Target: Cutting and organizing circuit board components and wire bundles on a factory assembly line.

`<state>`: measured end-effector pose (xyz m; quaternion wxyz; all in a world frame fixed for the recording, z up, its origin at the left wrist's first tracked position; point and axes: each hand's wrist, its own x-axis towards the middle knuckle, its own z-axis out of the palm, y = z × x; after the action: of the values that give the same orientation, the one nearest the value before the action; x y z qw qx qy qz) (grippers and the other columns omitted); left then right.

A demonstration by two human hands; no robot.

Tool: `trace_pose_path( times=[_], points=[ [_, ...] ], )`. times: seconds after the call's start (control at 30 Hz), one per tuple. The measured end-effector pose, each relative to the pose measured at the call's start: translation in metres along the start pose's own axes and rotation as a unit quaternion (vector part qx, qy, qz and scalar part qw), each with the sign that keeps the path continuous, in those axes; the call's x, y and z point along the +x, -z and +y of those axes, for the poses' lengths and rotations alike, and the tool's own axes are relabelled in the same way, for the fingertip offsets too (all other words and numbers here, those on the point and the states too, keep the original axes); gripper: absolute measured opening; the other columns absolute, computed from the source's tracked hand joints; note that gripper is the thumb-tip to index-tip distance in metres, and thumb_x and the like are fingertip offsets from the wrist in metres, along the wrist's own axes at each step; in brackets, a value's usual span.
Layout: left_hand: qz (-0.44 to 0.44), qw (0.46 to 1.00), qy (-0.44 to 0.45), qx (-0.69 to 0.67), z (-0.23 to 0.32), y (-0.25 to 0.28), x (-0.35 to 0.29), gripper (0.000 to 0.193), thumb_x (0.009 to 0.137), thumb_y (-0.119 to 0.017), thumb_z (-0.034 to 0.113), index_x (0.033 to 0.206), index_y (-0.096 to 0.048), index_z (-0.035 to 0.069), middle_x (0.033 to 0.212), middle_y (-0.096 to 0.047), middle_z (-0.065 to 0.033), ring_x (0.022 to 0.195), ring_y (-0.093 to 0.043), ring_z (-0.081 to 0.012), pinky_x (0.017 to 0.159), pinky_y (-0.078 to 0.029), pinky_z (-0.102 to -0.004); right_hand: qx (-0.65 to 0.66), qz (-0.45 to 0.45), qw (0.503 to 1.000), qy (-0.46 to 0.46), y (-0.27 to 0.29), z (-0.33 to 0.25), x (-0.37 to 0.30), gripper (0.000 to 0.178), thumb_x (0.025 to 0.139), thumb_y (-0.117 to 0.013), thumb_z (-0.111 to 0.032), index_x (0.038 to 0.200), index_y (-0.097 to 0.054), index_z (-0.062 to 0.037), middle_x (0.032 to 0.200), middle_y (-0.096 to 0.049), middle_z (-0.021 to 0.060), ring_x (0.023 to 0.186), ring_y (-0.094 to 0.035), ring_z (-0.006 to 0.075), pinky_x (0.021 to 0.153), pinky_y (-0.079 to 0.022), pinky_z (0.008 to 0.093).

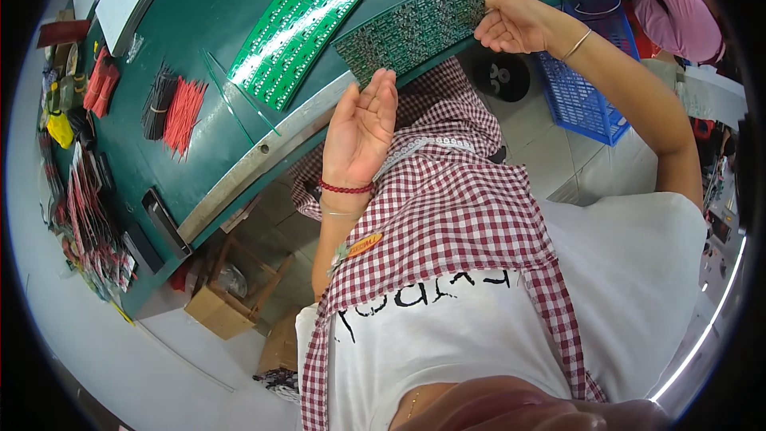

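Note:
A long green circuit board panel [415, 28], dense with small parts, is tilted up over the front edge of the bench. My left hand [363, 124] is closed at its near left corner, fingertips and thumb against the edge. My right hand [515, 24] grips the opposite end, with its fingers curled in. A second, brighter green circuit board panel [291, 40] lies flat on the bench to the left of the held one. Two thin green strips [239, 100] rest beside that panel.
The green bench [199, 28] has a metal front edge [263, 152]. Bundles of red wires [185, 116] and black wires [159, 102] lie at the left. A blue crate [586, 96] stands on the floor at right. Cardboard boxes [219, 311] sit below the bench. Another person's pink sleeve [682, 16] shows far right.

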<state>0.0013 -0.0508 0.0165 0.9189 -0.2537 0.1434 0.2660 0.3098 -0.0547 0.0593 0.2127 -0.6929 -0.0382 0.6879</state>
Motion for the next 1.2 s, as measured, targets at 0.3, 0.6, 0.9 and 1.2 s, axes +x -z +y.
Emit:
trace_pose_path(
  times=[0.3, 0.6, 0.9, 1.2],
  points=[
    [0.087, 0.879, 0.049, 0.467, -0.005, 0.022, -0.026, 0.038, 0.094, -0.038, 0.014, 0.127, -0.041, -0.006, 0.125, -0.051, -0.0179, 0.113, -0.053, -0.0276, 0.098, -0.044, -0.04, 0.124, -0.099, 0.972, 0.175, 0.018, 0.092, -0.003, 0.031, 0.092, -0.054, -0.025, 0.103, -0.06, 0.003, 0.099, -0.066, 0.0089, 0.087, -0.063, 0.0141, 0.08, -0.051, 0.0271],
    [0.041, 0.605, -0.14, 0.783, 0.0, -0.032, -0.023, 0.034, 0.088, -0.035, -0.004, 0.118, -0.05, -0.004, 0.105, -0.063, -0.014, 0.096, -0.062, -0.0221, 0.085, -0.049, -0.0304, -0.057, 0.033, 0.925, 0.375, 0.011, 0.059, -0.069, 0.03, 0.095, -0.05, -0.029, 0.09, -0.06, -0.0019, 0.078, -0.059, -0.0045, 0.069, -0.053, 0.0019, 0.063, -0.045, 0.0183],
    [-0.061, 0.318, -0.444, 0.835, -0.05, -0.113, 0.036, 0.013, 0.083, -0.059, 0.01, 0.092, -0.058, 0.0, 0.074, -0.061, -0.0212, 0.066, -0.061, -0.0367, 0.058, -0.047, -0.0406, -0.331, 0.219, 0.679, 0.618, -0.057, -0.017, -0.096, 0.031, 0.091, -0.051, -0.024, 0.079, -0.054, 0.0046, 0.061, -0.049, 0.004, 0.059, -0.045, 0.0077, 0.053, -0.04, 0.0286],
    [0.002, 0.133, -0.554, 0.822, -0.028, -0.085, 0.019, 0.011, 0.087, -0.056, 0.012, 0.092, -0.059, 0.003, 0.064, -0.059, -0.0128, 0.054, -0.058, -0.025, 0.048, -0.042, -0.0364, -0.376, 0.172, 0.65, 0.638, -0.093, -0.012, -0.093, 0.027, 0.09, -0.051, -0.02, 0.076, -0.054, 0.0035, 0.068, -0.054, 0.0223, 0.062, -0.053, 0.0378, 0.057, -0.04, 0.0433]
  ],
)
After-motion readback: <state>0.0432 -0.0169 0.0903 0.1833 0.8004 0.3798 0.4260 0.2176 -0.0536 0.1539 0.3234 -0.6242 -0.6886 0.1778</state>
